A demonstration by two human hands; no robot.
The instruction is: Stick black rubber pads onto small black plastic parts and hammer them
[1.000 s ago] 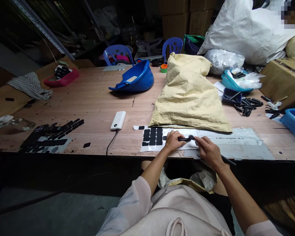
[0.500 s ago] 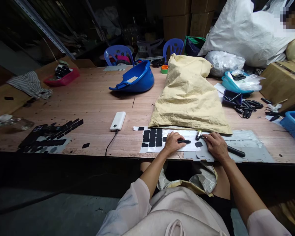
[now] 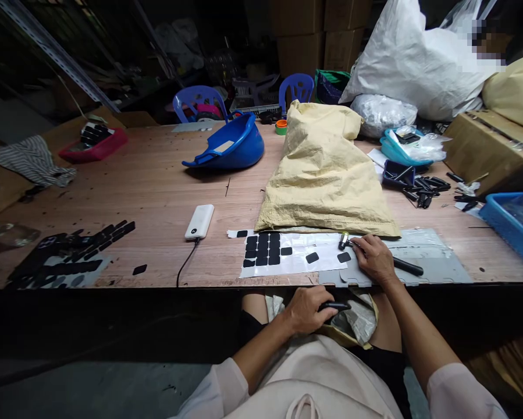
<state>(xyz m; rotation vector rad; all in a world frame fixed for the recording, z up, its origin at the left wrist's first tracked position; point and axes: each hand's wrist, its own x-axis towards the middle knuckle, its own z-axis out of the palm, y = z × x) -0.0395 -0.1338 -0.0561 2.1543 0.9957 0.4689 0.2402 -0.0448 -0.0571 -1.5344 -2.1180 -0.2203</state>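
In the head view my left hand (image 3: 308,308) is over my lap, below the table edge. Its fingers are closed on a slim black tube-like piece (image 3: 337,305). On the table's near edge my right hand (image 3: 374,257) grips a small hammer (image 3: 408,266) around its shaft. The hammer's yellowish head (image 3: 343,240) points left, while its black handle sticks out to the right. Beside it lies a white sheet (image 3: 296,267) with a block of black rounded patches (image 3: 263,249) and several single ones. A grey plate (image 3: 440,256) lies under the right hand.
A cream sack (image 3: 326,174) lies just behind the sheet. To the left are a white power bank (image 3: 199,222) with a cable and a pile of black strips (image 3: 69,250). A blue basin (image 3: 239,145) stands farther back. Loose black pieces (image 3: 427,189) and a blue basket (image 3: 509,227) are at right.
My left hand has moved from the sheet down toward my lap with the black piece. More of the sheet and a patch on it show. My right hand still holds the hammer.
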